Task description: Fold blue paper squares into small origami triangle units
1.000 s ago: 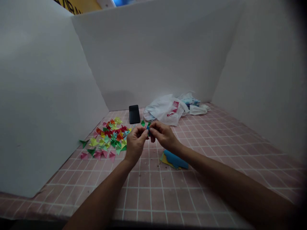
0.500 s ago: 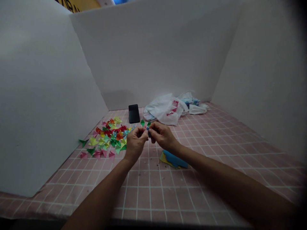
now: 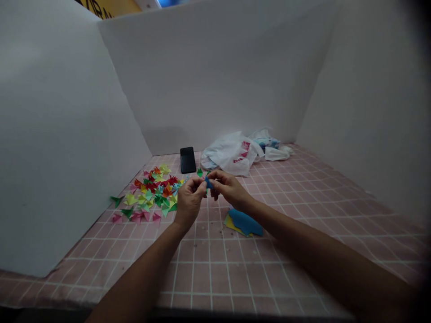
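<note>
A small folded piece of blue paper [image 3: 209,183] is pinched between both hands above the middle of the table. My left hand [image 3: 190,197] grips its left side with thumb and fingers. From the other side, my right hand [image 3: 229,188] is closed on it too, fingertips at its right edge. Parts of the paper are hidden by the fingers. Left of my hands lies a spread pile of small folded paper pieces [image 3: 148,195] in red, green, yellow, pink and light blue. A short stack of blue and yellow paper sheets [image 3: 245,222] rests below my right wrist.
A black phone [image 3: 187,159] lies at the back, beside a crumpled white plastic bag [image 3: 232,152] with red print. More wrapped plastic [image 3: 269,142] sits at the back right. White panels [image 3: 215,76] enclose the pink checked tablecloth [image 3: 215,278] on three sides.
The blue paper has been turned between my fingers and more of its face shows now. My right fingers have shifted slightly; both hands stay in the same place.
</note>
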`<act>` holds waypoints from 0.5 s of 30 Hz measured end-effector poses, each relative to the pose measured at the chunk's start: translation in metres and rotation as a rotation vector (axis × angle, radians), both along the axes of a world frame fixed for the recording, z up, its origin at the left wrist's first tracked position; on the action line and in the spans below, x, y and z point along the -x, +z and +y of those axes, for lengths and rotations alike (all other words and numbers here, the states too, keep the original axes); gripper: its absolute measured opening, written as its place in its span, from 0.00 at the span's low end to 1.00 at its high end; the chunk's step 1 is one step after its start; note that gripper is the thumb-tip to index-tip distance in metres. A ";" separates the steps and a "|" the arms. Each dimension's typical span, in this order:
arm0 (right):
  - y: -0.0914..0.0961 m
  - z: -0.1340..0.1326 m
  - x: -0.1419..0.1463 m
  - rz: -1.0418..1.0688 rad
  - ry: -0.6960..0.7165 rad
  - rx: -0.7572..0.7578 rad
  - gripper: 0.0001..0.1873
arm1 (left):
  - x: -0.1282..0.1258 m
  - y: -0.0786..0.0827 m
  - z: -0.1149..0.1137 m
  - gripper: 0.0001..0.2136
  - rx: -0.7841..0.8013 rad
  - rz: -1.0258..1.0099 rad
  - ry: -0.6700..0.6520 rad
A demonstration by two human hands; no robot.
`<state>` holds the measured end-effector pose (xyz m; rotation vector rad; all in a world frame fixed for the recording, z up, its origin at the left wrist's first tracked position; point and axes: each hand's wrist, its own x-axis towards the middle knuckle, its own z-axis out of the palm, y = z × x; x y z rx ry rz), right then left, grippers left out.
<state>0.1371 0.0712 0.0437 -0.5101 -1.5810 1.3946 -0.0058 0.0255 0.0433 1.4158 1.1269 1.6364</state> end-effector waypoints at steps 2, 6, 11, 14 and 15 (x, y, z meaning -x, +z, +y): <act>-0.001 0.001 -0.001 -0.003 0.030 0.014 0.13 | 0.000 0.002 0.000 0.07 0.001 0.016 0.024; -0.003 0.001 -0.001 0.049 0.072 0.060 0.15 | 0.001 0.004 -0.002 0.07 0.002 0.047 0.011; -0.001 0.002 0.000 0.057 -0.006 -0.006 0.15 | 0.001 0.004 -0.004 0.10 0.004 0.032 -0.052; 0.001 0.002 -0.001 0.029 -0.057 -0.046 0.15 | 0.000 0.004 -0.003 0.10 0.026 -0.003 -0.079; 0.001 0.002 -0.001 0.020 -0.058 -0.052 0.15 | 0.000 0.003 -0.002 0.10 0.033 -0.014 -0.084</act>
